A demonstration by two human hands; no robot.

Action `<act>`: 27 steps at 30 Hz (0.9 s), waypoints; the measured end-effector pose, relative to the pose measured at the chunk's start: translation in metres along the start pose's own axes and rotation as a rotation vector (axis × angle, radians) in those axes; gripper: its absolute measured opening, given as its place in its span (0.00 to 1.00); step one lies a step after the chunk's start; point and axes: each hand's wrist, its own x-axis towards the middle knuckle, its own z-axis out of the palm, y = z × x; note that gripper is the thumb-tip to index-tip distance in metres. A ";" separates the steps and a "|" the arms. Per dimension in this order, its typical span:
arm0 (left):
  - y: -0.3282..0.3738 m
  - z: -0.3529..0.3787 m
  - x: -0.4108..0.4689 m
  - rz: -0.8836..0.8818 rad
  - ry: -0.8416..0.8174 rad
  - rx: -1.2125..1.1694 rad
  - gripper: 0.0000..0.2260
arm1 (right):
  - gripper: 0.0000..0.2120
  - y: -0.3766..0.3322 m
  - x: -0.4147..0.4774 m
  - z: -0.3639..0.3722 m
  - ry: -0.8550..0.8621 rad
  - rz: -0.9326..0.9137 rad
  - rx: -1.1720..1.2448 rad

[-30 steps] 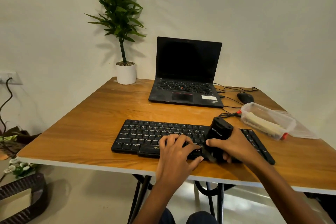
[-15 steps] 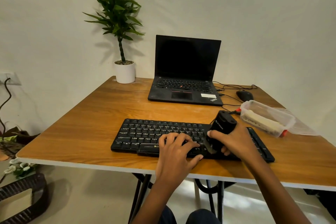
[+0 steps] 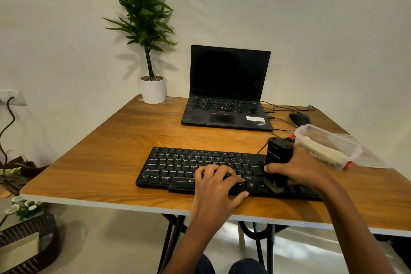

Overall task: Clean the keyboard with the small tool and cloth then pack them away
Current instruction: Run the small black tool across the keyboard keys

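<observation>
Our keyboard [image 3: 178, 169] lies along the near edge of the wooden tabletop [image 3: 100, 162], its right end hidden under our right hand [image 3: 298, 169]. That hand holds the small tool [image 3: 278, 153], a black, stubby, handheld cleaner with pale lettering on its side. Our fingers [image 3: 272, 169] are curled round its lower body, the thumb across the front. The tool stands almost upright, leaning a little away from us, and its bristled brush head [image 3: 274, 187] touches the keys near the right part of the bottom row.

Our left hand [image 3: 219, 187] rests on the middle of the keyboard, holding nothing. Its fingers [image 3: 213, 170] are spread and lightly bent, the tips on the keys and the thumb out toward the front edge just right of the space bar.

Just behind our right hand sits a clear plastic container [image 3: 329, 142] with something pale and rolled inside; we cannot tell whether that is the cloth. A clear lid [image 3: 369, 158] lies on its far right side.

Further back an open black laptop [image 3: 226, 87] shows a dark screen, with a black mouse [image 3: 299, 118] and thin cables to its right. A potted plant [image 3: 153, 90] in a white pot stands at the far left corner.
</observation>
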 end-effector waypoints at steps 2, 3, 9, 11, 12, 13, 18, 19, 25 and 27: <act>0.000 0.000 0.000 -0.003 -0.002 -0.006 0.15 | 0.14 -0.005 0.005 -0.007 -0.026 -0.059 0.031; 0.000 0.000 0.000 -0.005 -0.004 -0.005 0.15 | 0.14 -0.009 0.007 -0.006 -0.084 -0.088 0.021; -0.001 0.001 0.000 -0.009 -0.003 0.000 0.16 | 0.13 -0.011 0.012 0.002 -0.337 -0.172 -0.085; -0.001 0.001 -0.001 -0.009 -0.001 -0.006 0.15 | 0.12 -0.007 0.015 -0.008 -0.385 -0.143 -0.197; -0.001 0.002 -0.001 -0.007 0.000 -0.011 0.15 | 0.13 -0.006 0.016 -0.014 -0.390 -0.112 -0.244; -0.001 0.002 -0.001 -0.006 0.003 -0.015 0.15 | 0.15 -0.004 0.019 -0.017 -0.377 -0.090 -0.280; -0.001 0.002 0.000 -0.005 -0.001 -0.005 0.15 | 0.15 0.000 0.019 0.003 -0.279 -0.158 -0.065; -0.001 0.001 -0.001 -0.005 -0.005 -0.002 0.15 | 0.15 0.004 0.018 0.009 -0.265 -0.155 -0.010; -0.001 0.001 -0.001 -0.009 -0.009 -0.004 0.14 | 0.16 0.009 0.018 -0.016 -0.246 -0.063 -0.077; -0.001 0.001 -0.001 -0.008 -0.006 -0.003 0.15 | 0.15 0.007 0.018 -0.008 -0.214 -0.103 -0.052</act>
